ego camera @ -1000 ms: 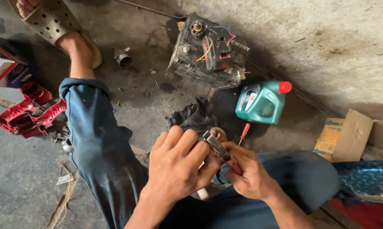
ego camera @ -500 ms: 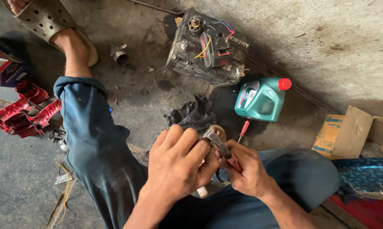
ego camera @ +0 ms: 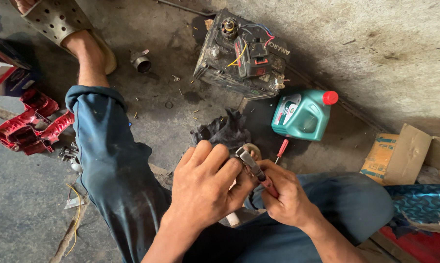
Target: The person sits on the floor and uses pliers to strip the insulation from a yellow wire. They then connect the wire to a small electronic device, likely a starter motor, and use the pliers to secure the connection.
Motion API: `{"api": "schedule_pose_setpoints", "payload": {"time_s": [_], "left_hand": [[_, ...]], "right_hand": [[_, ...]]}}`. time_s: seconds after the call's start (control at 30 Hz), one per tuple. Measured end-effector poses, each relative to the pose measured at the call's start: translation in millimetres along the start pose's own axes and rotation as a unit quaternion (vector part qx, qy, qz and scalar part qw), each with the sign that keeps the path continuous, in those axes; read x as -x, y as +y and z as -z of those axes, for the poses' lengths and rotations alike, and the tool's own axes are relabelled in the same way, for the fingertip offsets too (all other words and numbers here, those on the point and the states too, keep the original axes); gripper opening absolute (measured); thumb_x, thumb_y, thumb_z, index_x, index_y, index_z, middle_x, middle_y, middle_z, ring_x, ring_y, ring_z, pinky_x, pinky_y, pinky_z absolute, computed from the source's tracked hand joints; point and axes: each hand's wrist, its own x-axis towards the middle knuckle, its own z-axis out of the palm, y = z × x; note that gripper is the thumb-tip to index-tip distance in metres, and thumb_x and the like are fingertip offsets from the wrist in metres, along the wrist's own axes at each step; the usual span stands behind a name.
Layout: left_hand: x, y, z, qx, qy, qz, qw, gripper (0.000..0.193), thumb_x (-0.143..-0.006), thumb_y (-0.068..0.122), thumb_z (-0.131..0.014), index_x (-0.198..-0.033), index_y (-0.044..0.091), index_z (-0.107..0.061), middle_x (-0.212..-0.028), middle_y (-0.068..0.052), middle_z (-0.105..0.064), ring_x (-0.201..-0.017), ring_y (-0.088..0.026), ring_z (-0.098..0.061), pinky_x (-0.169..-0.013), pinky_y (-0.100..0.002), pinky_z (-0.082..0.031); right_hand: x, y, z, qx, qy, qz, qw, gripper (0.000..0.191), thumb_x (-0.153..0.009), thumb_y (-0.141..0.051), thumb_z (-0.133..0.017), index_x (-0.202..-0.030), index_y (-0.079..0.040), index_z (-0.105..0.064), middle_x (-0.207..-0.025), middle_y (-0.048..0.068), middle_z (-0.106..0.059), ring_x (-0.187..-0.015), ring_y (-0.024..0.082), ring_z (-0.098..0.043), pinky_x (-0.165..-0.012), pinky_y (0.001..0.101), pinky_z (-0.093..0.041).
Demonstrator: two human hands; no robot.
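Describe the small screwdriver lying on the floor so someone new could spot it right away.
Find the teal oil jug with the red cap, standing on the concrete floor. Just below its left corner, above the right hand, lies the screwdriver. Its thin red handle sets it apart from the dark rag beside it.

I am seeing a stained, gritty concrete floor [ego camera: 385, 44] lying in daylight; a dark shadow is crossing its upper edge.

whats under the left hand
The left hand covers a small part; only the pliers held by the right hand reach in. The part itself is hidden by the fingers.
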Motion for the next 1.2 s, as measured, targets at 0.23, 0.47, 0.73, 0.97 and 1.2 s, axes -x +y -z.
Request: {"api": "schedule_pose_setpoints", "payload": {"time_s": [0.23, 0.47, 0.73, 0.97, 1.2], "left_hand": [[-1, -3, 1, 0.009, -0.001, 0.000, 1.000, 0.030, -0.069, 0.021, -0.084, -0.073, 0.012, -0.056, -0.076, -0.003, -0.048, -0.072, -0.024, -0.050, -0.062, -0.037, -0.040], [2, -3, -2, 0.037, 0.013, -0.004, 0.999, 0.023, -0.070, 0.016, -0.079, -0.074, 0.010, -0.057, -0.073, -0.004, -0.046, -0.068, -0.024, -0.049, -0.060, -0.037, -0.041], [21, -8, -57, 0.333, 0.161, 0.184, 0.911, 0.021, -0.078, 0.000, -0.055, -0.063, 0.002, -0.040, -0.058, -0.004, -0.040, -0.049, -0.018, -0.039, -0.050, -0.035, -0.029], [37, -16, -88, 0.431, 0.230, 0.245, 0.837, 0.028, -0.087, 0.008, -0.051, -0.061, 0.000, -0.044, -0.057, -0.006, -0.045, -0.050, -0.013, -0.038, -0.048, -0.033, -0.028], [44, -37, -82, 0.697, 0.251, 0.290, 0.606, 0.030, -0.088, 0.011, -0.050, -0.063, 0.010, -0.032, -0.057, 0.001, -0.031, -0.052, -0.012, -0.023, -0.048, -0.034, -0.017]], "right_hand": [[-1, -1, -2, -0.017, -0.012, 0.013, 1.000, 0.025, -0.072, 0.012, -0.048, -0.093, 0.002, -0.056, -0.094, 0.013, -0.065, -0.073, 0.025, -0.067, -0.067, 0.0336, -0.056], [8, -4, -4, -0.026, -0.001, -0.051, 0.998, 0.022, -0.078, 0.013, -0.046, -0.092, 0.000, -0.057, -0.076, 0.009, -0.061, -0.064, 0.021, -0.065, -0.061, 0.0314, -0.054], [-1, 4, -29, -0.144, 0.099, -0.014, 0.985, 0.029, -0.068, 0.012, -0.047, -0.090, 0.003, -0.062, -0.103, 0.011, -0.064, -0.092, 0.020, -0.065, -0.080, 0.0296, -0.054], [-2, -5, -32, -0.273, 0.062, -0.191, 0.941, 0.042, -0.077, 0.001, -0.049, -0.113, 0.002, -0.070, -0.111, 0.008, -0.063, -0.107, 0.021, -0.056, -0.095, 0.0285, -0.044], [-21, 31, 59, -0.480, 0.414, -0.064, 0.771, 0.070, -0.070, 0.014, -0.044, -0.139, 0.002, -0.048, -0.129, 0.010, -0.056, -0.118, 0.026, -0.057, -0.104, 0.0492, -0.052]]}}
